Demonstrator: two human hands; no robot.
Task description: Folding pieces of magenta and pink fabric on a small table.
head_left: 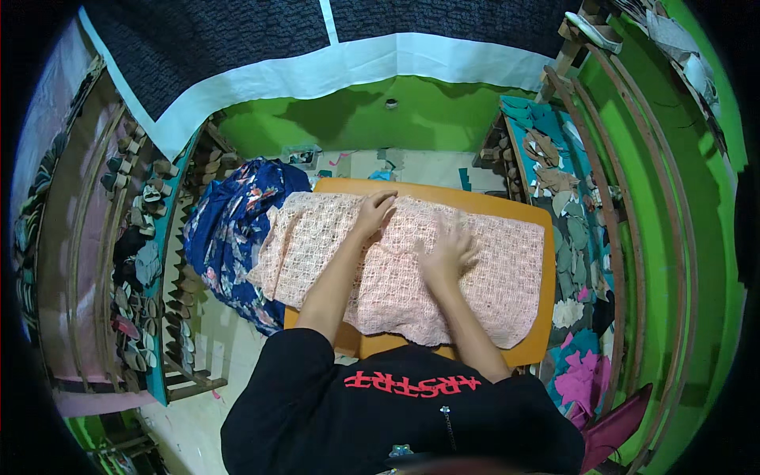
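A pale pink, open-weave cloth (499, 269) lies spread lengthwise over a yellow-orange table (538, 332), its left end hanging past the tabletop. My left hand (375, 212) rests near the cloth's far edge, fingers stretched out and close together over the fabric. To the right and a little nearer, my right hand (448, 255) is over the cloth with its fingers spread, slightly blurred; whether it presses on the fabric I cannot tell. Small wrinkles show in the cloth between the hands. Neither hand grips anything that I can see.
A bundle of blue floral fabric (229, 214) bulges against the table's left end. Wooden racks holding shoe-shaped pieces (146, 198) stand at the left. On the right, a teal shelf (518, 119) carries cut fabric scraps (582, 376). Dark cloth with a white border (443, 55) hangs overhead.
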